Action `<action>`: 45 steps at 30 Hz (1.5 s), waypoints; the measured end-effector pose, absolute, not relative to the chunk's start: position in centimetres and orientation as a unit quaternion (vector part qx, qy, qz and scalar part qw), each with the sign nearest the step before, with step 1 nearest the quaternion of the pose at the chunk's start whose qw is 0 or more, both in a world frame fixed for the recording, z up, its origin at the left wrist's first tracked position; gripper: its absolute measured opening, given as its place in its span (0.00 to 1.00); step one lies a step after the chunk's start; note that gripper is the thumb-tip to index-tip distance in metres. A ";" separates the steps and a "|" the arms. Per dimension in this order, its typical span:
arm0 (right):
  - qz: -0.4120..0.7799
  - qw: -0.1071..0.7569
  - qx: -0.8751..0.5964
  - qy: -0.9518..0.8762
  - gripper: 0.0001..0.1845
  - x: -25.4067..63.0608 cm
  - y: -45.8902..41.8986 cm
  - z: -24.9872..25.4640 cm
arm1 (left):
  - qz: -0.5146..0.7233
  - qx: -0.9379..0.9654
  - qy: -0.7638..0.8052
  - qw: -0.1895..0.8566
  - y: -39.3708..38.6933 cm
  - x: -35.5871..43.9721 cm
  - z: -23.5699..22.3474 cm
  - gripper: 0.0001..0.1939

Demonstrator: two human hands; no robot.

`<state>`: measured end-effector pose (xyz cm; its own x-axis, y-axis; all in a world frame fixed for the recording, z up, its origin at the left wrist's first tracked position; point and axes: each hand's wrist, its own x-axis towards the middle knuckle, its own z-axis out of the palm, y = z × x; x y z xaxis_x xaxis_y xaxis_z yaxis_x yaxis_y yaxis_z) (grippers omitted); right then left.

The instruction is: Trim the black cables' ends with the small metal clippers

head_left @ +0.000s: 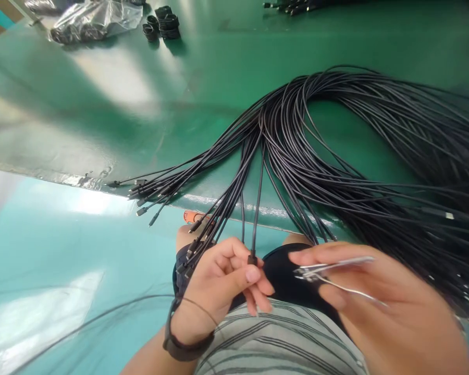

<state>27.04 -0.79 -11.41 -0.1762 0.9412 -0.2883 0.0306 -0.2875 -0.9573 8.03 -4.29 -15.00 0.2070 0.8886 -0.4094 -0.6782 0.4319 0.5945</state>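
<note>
"So, in the head view, what does your left hand (214, 286) have?"

"Your left fingers (264, 284) grasp the black connector (252, 259), a stubby, matte piece above your lap, in front of the bench (140, 120). Its cable (257, 208) is smooth, round and dark."

"Which way does it point?"

"Its free end faces down toward you. The long axis runs nearly upright in your view, the cable leaning slightly right as it climbs to the bundle (297, 125)."

"And your right hand (391, 297)?"

"It grips a shiny metal tool (316, 270) between thumb and fingers, its slim arms splayed in a narrow V, tip toward the connector but apart from it."

"What lies farther off?"

"On glossy green: a crinkled clear bag (101, 21) with dark contents, just beside small black coils (168, 23)."

"Any lettering?"

"The orange piece (191, 216) near the bench edge carries marks too small to read."
</note>
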 end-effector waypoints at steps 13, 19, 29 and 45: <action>0.757 0.398 -0.447 -0.261 0.06 23.7 0.3 -13.1 | 0.524 0.150 0.448 0.709 -3.7 10.2 -13.8 0.15; 0.755 0.393 -0.447 -0.275 0.04 23.9 0.0 -13.3 | 0.512 0.147 0.472 0.703 -3.6 10.3 -13.6 0.16; 0.717 0.395 -0.501 -0.281 0.08 24.0 -0.4 -13.4 | 0.489 0.136 0.484 0.713 -3.8 10.5 -13.4 0.18; 0.692 0.401 -0.512 -0.313 0.08 23.4 -0.6 -13.0 | 0.445 0.176 0.609 0.632 -4.2 10.6 -12.7 0.14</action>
<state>23.44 -0.58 -13.02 -0.1537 0.8760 -0.4571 -0.2352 -0.4817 -0.8442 10.59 -4.15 -12.70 -0.1387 0.7776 -0.6133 -0.3480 0.5416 0.7653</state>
